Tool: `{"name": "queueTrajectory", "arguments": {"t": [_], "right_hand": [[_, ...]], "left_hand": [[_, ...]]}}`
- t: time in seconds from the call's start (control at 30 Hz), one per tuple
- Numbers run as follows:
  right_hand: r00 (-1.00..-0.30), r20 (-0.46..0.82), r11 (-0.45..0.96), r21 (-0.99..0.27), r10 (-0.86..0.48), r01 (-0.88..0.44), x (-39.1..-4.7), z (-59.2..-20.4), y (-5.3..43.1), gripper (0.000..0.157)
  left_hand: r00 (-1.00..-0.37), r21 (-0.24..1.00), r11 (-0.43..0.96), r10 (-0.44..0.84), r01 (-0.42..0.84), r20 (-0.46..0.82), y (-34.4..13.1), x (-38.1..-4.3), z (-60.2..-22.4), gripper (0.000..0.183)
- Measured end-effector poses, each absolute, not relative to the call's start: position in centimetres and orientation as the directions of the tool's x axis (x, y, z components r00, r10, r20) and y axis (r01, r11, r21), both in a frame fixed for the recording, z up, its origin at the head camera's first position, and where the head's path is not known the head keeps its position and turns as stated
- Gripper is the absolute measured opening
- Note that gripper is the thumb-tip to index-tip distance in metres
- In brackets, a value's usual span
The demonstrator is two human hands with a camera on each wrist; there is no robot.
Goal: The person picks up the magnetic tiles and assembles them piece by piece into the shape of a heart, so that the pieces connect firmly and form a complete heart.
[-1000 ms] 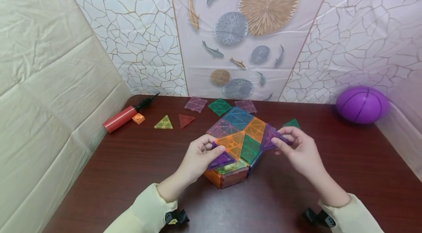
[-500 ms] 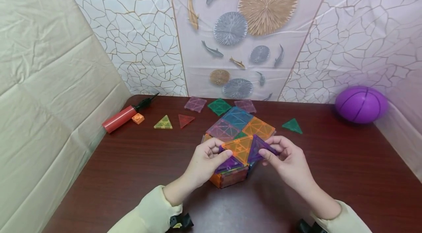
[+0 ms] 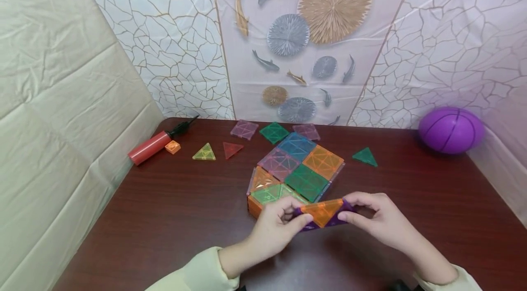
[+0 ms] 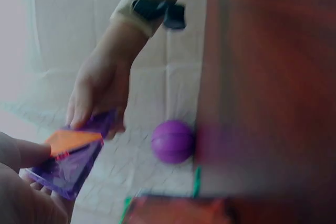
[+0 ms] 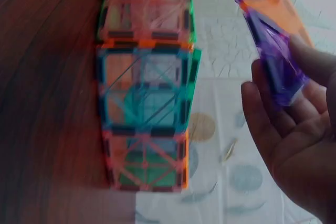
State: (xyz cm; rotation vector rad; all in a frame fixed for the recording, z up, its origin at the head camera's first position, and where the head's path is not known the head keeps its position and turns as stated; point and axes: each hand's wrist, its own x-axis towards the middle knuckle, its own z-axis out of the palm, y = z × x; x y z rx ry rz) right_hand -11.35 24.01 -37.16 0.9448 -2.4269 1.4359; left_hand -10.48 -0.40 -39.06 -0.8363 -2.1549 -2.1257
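Observation:
My left hand (image 3: 280, 224) and right hand (image 3: 379, 213) hold a small row of magnetic tiles between them above the table's front part. In the row, an orange triangle tile (image 3: 323, 211) sits between two purple triangle tiles (image 4: 68, 171). Each hand pinches a purple end with thumb and fingers; the right one's purple tile (image 5: 281, 66) shows in the right wrist view. The tiles tilt at angles to each other. Just behind stands a low box of magnetic tiles, with a green square tile (image 3: 306, 182) on its top; my left hand hides its front corner.
Loose tiles lie around the box: a green triangle (image 3: 365, 157) to the right, a red triangle (image 3: 232, 150) and yellow triangle (image 3: 204, 152) to the left, several squares behind. A red pump (image 3: 150, 148) and orange block (image 3: 173, 147) lie far left; a purple ball (image 3: 451, 131) far right.
Both hands have come nearer the table's front edge with the tiles. The right hand's purple tile, first apart from the orange one, now adjoins it. The row has tilted, uncovering the box top.

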Motion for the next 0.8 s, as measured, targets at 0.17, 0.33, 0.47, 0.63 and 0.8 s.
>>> {"name": "queueTrajectory", "arguments": {"t": [0.17, 0.33, 0.47, 0.63, 0.8], "right_hand": [[-0.745, 0.415, 0.311, -0.721, -0.521, -0.619, -11.3, -38.3, 26.3, 0.032], [-0.748, 0.36, 0.346, -0.719, -0.557, -0.603, -11.7, -39.7, 28.6, 0.031], [-0.773, 0.289, 0.397, -0.726, -0.565, -0.562, -12.3, -40.9, 29.9, 0.026], [-0.819, 0.221, 0.461, -0.735, -0.53, -0.497, -12.9, -41.9, 30.7, 0.019], [-0.852, 0.165, 0.52, -0.73, -0.496, -0.444, -13.3, -42.7, 30.8, 0.013]], "left_hand": [[-0.871, 0.956, -0.042, 0.402, 0.292, 0.283, 1.6, -9.4, -40.5, 0.012], [-0.874, 0.973, -0.019, 0.435, 0.231, 0.216, 4.0, -9.7, -42.5, 0.009], [-0.881, 0.974, 0.015, 0.431, 0.224, 0.196, 5.6, -10.2, -43.7, 0.006], [-0.891, 0.956, 0.086, 0.394, 0.281, 0.227, 6.9, -11.1, -44.3, 0.004], [-0.894, 0.931, 0.165, 0.374, 0.327, 0.247, 7.4, -11.6, -44.9, 0.003]]}}
